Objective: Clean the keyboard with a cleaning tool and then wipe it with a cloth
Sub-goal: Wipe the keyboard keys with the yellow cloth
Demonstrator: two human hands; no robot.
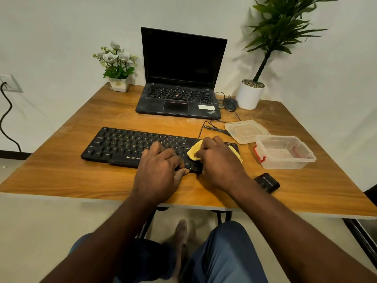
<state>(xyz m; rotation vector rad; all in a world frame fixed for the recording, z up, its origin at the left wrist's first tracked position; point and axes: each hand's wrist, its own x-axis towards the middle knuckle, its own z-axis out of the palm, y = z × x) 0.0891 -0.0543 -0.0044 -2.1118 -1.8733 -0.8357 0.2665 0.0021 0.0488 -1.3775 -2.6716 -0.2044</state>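
Centrally on the wooden table [61,174], a black keyboard [122,146] was laid, long axis left to right, front edge toward the person. The left hand [161,172] was rested flat on the keys, fingers loosely spread. A yellow wad [194,151] was gripped under the curled right hand [218,160] and pressed onto the keyboard's right end.

"ZEBRONIC" is printed on the keyboard [122,144] front edge; "Ctrl", "Alt" on keys. "ThinkPad" is read on the laptop [177,99] palm rest, approx.

right hand [218,160] grips yellow wad [194,151] on keyboard [122,144], left hand [161,168] beside.
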